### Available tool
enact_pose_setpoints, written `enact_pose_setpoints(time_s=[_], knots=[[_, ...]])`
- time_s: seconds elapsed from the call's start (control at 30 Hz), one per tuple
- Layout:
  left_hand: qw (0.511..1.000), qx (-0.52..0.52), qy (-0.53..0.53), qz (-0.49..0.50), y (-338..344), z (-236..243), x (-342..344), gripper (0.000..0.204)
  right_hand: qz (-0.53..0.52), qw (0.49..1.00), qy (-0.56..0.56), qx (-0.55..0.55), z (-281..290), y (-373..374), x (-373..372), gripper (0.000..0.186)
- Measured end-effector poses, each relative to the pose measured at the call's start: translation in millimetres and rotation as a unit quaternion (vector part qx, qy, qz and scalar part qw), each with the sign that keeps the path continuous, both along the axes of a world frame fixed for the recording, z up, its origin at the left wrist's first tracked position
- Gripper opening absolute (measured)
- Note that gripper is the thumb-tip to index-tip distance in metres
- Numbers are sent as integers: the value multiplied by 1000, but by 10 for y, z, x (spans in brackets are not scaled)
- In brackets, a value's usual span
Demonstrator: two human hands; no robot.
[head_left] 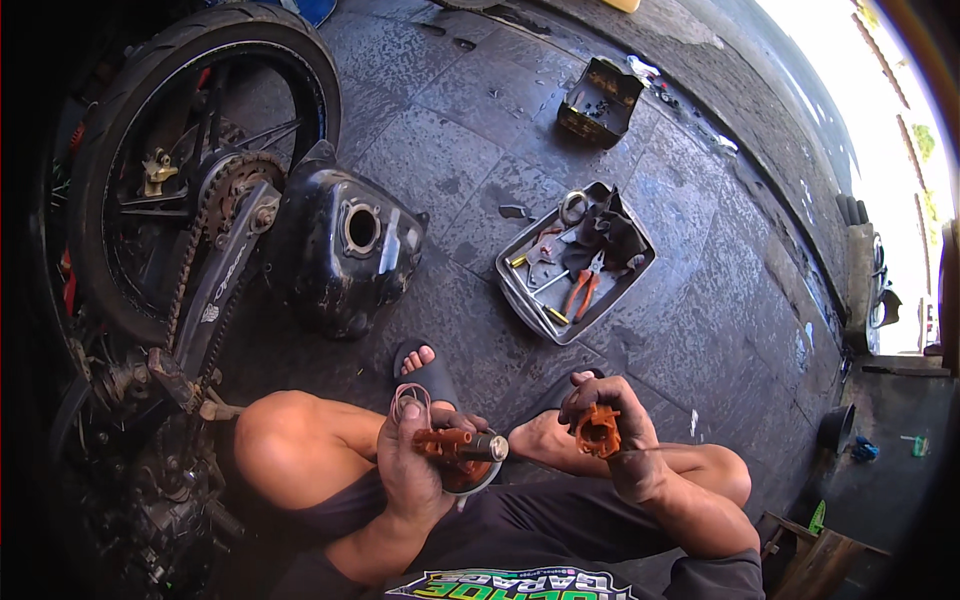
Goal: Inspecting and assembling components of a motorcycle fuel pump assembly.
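My left hand (408, 470) grips a pump assembly (455, 445) made of orange plastic, with a dark cylinder tipped in silver pointing right, thin wires looping above it and a round metal base underneath. My right hand (640, 450) holds a hollow orange plastic housing (598, 430), its opening facing up. Beyond my left hand a black fuel tank (320, 260) lies on the floor with a round opening on top. A tray (632, 290) holds orange-handled pliers (590, 285), other tools and dark cloth, in front of my right hand.
A motorcycle wheel (95, 150) with chain and swingarm stands along the left, engine parts below. A dark metal box (600, 100) with small items sits near the upper curb. A black bowl (835, 428) and wooden pieces (820, 565) are at the right on the tiled floor.
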State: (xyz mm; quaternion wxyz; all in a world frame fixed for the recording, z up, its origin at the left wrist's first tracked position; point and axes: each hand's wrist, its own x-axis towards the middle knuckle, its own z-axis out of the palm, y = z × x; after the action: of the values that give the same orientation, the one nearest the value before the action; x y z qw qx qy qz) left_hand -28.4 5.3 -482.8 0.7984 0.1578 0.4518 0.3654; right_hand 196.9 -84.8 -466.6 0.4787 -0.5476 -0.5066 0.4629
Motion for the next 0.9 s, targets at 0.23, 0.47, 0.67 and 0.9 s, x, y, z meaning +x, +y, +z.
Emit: enact_pose_setpoints(time_s=[0.23,0.47,0.67,0.9], knots=[[999,37,15,2,-10,-78,-10,34,-95,947,268,-148,-12,-57,-158,79],[998,56,-26,19,-16,-68,-39,32,-27,965,215,-145,138,16,-194,103],[994,92,-9,64,-33,-102,-4,45,13,973,184,-139,146,43,-229,106],[995,95,-6,33,0,-70,-47,29,19,988,34,-149,157,82,-161,93]])
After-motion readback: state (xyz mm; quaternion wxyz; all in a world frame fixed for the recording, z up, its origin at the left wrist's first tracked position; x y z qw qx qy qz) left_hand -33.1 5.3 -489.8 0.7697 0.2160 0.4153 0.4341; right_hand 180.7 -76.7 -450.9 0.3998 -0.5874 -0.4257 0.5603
